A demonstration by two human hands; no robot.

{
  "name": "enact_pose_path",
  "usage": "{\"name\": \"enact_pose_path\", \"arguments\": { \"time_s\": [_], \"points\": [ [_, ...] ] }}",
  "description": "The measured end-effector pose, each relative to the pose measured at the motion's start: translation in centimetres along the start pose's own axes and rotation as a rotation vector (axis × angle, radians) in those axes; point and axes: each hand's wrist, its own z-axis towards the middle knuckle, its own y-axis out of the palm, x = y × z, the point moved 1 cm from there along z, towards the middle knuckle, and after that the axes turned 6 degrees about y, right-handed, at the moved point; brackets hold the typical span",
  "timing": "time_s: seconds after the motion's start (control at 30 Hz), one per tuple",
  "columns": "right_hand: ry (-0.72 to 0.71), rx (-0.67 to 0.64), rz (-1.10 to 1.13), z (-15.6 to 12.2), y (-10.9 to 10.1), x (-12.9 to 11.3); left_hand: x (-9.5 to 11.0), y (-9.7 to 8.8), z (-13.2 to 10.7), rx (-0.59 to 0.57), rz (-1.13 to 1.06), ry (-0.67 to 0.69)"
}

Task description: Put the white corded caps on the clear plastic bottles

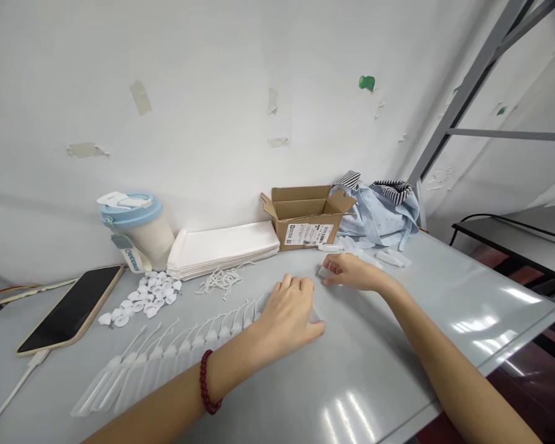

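Above a glossy grey table (374, 357), the left hand (289, 308) arches palm-down, its grip hidden, at one end of a row of translucent tubes (155, 364), while the right hand (340, 271), forearm (441, 364) slanting inward, pinches a translucent piece (325, 272) near an open cardboard box (309, 228).

Your left hand (287, 314) is palm down, thumb (315, 331) out; just right of it, your right hand (351, 271) pinches.

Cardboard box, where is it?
In the head view, the box stands just right of centre by the wall, between the white stack and blue cloth, beyond the right hand.
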Motion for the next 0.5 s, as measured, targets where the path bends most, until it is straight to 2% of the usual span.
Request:
{"name": "enact_pose_path", "arguments": {
  "time_s": [0.5],
  "points": [
    [-0.070, 0.162, 0.110, 0.02, 0.00, -0.46, 0.03, 0.41, -0.41, 0.019, 0.050, 0.034]
  ]
}}
